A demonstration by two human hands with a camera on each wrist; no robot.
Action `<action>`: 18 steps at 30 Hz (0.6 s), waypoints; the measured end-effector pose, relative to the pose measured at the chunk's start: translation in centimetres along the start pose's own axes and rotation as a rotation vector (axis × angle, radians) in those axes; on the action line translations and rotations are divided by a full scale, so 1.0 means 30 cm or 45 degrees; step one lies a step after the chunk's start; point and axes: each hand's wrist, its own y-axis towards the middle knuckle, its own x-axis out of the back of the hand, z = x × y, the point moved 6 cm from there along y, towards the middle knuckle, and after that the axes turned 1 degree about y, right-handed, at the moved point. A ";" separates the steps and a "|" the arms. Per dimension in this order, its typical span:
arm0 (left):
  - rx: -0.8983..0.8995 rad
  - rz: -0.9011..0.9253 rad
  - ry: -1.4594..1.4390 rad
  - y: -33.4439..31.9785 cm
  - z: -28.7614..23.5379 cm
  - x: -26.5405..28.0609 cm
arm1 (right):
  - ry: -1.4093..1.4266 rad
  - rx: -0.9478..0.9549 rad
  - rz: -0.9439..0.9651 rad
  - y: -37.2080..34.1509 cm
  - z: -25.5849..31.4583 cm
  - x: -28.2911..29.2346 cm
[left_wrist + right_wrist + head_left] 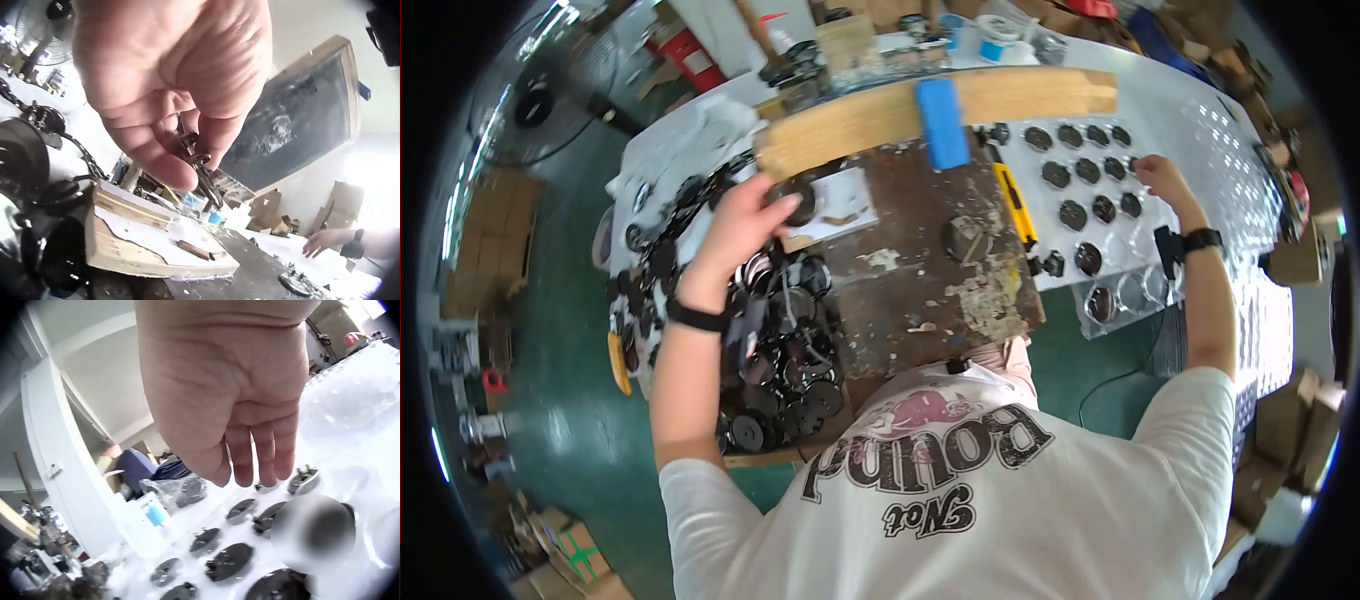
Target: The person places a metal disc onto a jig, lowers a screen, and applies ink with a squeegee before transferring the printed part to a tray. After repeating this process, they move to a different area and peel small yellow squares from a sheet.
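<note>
L hand (745,225) pinches dk disc (805,197) nr brown board's (890,305) far L edge; R hand (1172,185) fingers straight, slightly apart, nr disc rows (1087,171) beyond board's R edge; wide gap btwn hands.

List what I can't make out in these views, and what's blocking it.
- Left wrist: most of the dark piece held by the left hand, covered by its fingers.
- Right wrist: detail of the disc at lower right, lost in a pale round blur.
- Right wrist: the full outline of the bottom disc, cut off by the lower edge.
- Head: any markings on the yellow tool, too small to read.
</note>
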 end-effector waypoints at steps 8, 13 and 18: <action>-0.411 -0.042 0.589 0.125 -0.092 -0.155 | 0.012 0.554 -0.106 -0.143 0.625 0.026; -0.533 -0.011 1.003 0.129 -0.061 -0.172 | 0.195 0.977 -0.057 -0.284 0.928 0.052; -0.529 0.180 1.015 0.153 -0.023 -0.130 | 0.375 1.094 0.104 -0.323 1.055 0.040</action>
